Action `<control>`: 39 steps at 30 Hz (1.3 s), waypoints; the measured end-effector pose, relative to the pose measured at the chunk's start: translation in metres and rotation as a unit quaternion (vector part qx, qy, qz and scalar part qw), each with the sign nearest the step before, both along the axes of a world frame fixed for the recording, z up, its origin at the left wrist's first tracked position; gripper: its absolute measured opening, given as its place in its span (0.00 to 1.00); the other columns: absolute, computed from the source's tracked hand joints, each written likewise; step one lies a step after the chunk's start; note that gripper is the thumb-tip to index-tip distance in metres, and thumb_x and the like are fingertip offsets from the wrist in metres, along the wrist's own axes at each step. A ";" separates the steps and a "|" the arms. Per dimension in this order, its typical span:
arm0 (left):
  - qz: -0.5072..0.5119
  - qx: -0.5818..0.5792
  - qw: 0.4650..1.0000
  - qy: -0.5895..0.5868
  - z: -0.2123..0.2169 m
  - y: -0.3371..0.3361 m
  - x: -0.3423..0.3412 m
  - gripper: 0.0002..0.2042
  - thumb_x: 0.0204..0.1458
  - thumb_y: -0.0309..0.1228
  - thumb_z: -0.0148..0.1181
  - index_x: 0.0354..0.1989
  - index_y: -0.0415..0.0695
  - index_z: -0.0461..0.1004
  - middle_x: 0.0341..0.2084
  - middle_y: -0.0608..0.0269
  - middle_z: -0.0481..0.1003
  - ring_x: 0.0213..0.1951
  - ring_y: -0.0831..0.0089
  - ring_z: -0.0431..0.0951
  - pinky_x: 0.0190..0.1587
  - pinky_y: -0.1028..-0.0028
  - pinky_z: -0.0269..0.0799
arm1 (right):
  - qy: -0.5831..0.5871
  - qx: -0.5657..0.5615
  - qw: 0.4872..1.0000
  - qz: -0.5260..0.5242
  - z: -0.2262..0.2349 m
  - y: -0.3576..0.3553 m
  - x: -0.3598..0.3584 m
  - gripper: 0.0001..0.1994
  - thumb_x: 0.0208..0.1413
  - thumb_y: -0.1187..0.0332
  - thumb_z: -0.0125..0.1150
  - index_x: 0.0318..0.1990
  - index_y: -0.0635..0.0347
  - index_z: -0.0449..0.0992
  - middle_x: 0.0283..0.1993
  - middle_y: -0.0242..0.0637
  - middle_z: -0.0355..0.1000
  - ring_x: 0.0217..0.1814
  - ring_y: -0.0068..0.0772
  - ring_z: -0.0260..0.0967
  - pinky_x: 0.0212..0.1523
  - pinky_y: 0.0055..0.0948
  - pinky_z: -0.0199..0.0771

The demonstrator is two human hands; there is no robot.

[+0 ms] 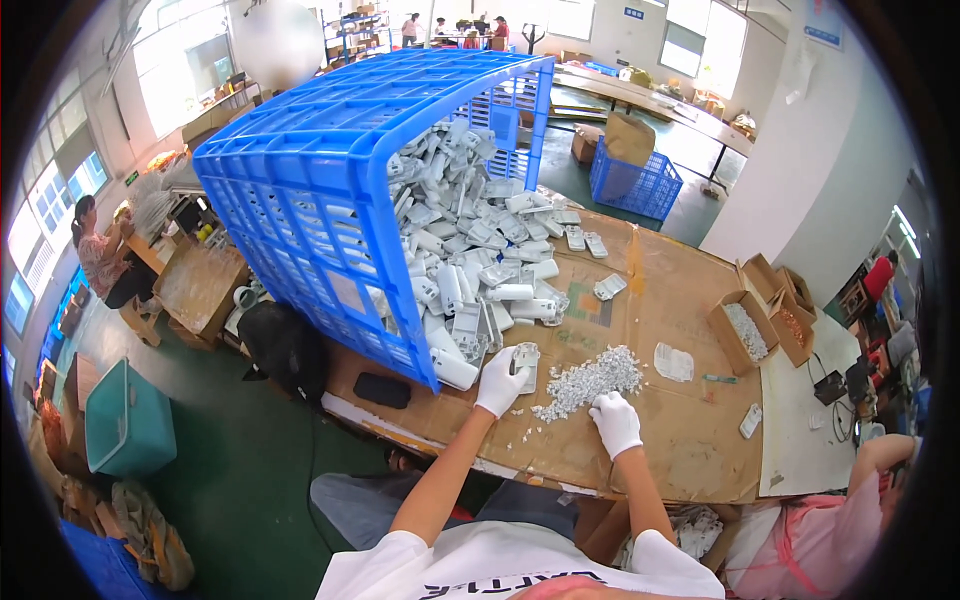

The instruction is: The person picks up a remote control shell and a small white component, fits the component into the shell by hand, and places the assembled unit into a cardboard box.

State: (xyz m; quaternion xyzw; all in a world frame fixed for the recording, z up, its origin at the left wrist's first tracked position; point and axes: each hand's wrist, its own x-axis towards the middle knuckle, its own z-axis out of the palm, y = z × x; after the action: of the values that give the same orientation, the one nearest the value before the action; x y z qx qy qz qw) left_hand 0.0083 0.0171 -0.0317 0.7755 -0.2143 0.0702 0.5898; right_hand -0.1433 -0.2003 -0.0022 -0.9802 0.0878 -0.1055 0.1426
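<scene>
Two white gloves cover my hands over the cardboard-covered table (pixel 660 455). My left hand (pixel 502 384) is clamped on a white plastic case (pixel 529 368), thumb and fingers at its left edge, just in front of the mouth of a big blue crate (pixel 374 165) and left of a pile of small white pieces (pixel 600 380). My right hand (pixel 615 421) is at the near right edge of that pile, its fingers curled together; I cannot tell whether a piece is pinched between them. A few loose pieces are scattered on the cardboard between my hands. The crate lies tipped on its side, its mouth facing right, and a heap of white cases (pixel 480 235) spills out of it onto the table. One loose case (pixel 609 287) lies apart from the heap, beyond the small pieces, and another case (pixel 751 421) lies near the table's right edge. Right of the pile I have a flat, pale, see-through piece (pixel 674 363) and a short green strip (pixel 720 379). Farther right, a cardboard box (pixel 728 342) holds more small white bits, with orange-brown bits (pixel 793 326) beside it. A black pouch (pixel 382 390) lies by the crate's near corner. At my right sits a person in pink (pixel 800 545).
</scene>
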 end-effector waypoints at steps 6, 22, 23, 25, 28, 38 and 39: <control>-0.004 0.015 1.000 0.017 0.003 -0.002 0.002 0.17 0.49 0.28 0.63 0.48 0.38 0.75 0.41 0.47 0.78 0.45 0.52 0.80 0.48 0.63 0.75 | 0.032 0.057 0.995 0.077 0.022 -0.020 0.004 0.05 0.50 0.68 0.68 0.33 0.54 0.78 0.37 0.43 0.74 0.39 0.51 0.76 0.41 0.45 0.79; -0.079 -0.039 0.994 0.059 0.069 -0.020 -0.024 0.29 0.47 0.22 0.62 0.63 0.47 0.68 0.48 0.51 0.78 0.52 0.59 0.80 0.55 0.67 0.73 | -0.110 0.033 0.993 0.028 0.018 -0.003 0.013 0.02 0.56 0.76 0.57 0.35 0.57 0.72 0.35 0.44 0.71 0.35 0.52 0.73 0.37 0.45 0.76; -0.072 -0.022 0.995 0.061 0.073 -0.024 -0.031 0.27 0.48 0.23 0.61 0.60 0.46 0.70 0.46 0.49 0.79 0.50 0.55 0.80 0.53 0.65 0.74 | -0.122 0.048 0.991 0.016 0.018 -0.004 0.015 0.02 0.56 0.76 0.57 0.35 0.57 0.72 0.35 0.44 0.71 0.36 0.53 0.73 0.37 0.45 0.76; -0.066 -0.007 0.997 0.047 0.077 -0.031 -0.044 0.24 0.49 0.23 0.60 0.57 0.45 0.71 0.46 0.49 0.79 0.49 0.53 0.80 0.52 0.64 0.75 | -0.190 0.058 0.980 0.011 0.024 -0.002 0.020 0.03 0.57 0.77 0.59 0.37 0.59 0.75 0.35 0.42 0.74 0.34 0.45 0.76 0.35 0.38 0.77; -0.059 0.006 0.998 0.020 0.076 -0.038 -0.061 0.22 0.49 0.22 0.61 0.56 0.45 0.72 0.46 0.50 0.78 0.48 0.52 0.80 0.50 0.63 0.75 | -0.265 0.253 0.930 0.002 0.048 0.020 0.021 0.06 0.56 0.79 0.62 0.40 0.61 0.78 0.34 0.39 0.77 0.32 0.31 0.77 0.33 0.29 0.76; 0.015 0.030 0.999 -0.036 0.081 -0.046 -0.097 0.21 0.49 0.22 0.62 0.54 0.47 0.74 0.43 0.52 0.77 0.44 0.53 0.80 0.47 0.62 0.77 | -0.315 0.184 0.930 0.036 0.052 0.065 0.010 0.06 0.51 0.76 0.66 0.37 0.58 0.78 0.40 0.41 0.71 0.43 0.44 0.73 0.42 0.37 0.74; 0.025 0.035 0.998 -0.044 0.076 -0.049 -0.095 0.20 0.49 0.22 0.63 0.53 0.45 0.75 0.42 0.53 0.78 0.43 0.54 0.80 0.46 0.63 0.77 | -0.309 0.179 0.934 0.032 0.044 0.062 0.015 0.06 0.52 0.76 0.66 0.38 0.58 0.78 0.40 0.41 0.70 0.43 0.45 0.73 0.43 0.37 0.74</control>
State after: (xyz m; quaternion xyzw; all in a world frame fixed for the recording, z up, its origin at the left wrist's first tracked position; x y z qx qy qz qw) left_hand -0.0871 -0.0317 0.0440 0.7971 -0.2230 0.1116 0.5500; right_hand -0.1280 -0.1383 0.0419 -0.8600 0.0254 -0.3808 0.3388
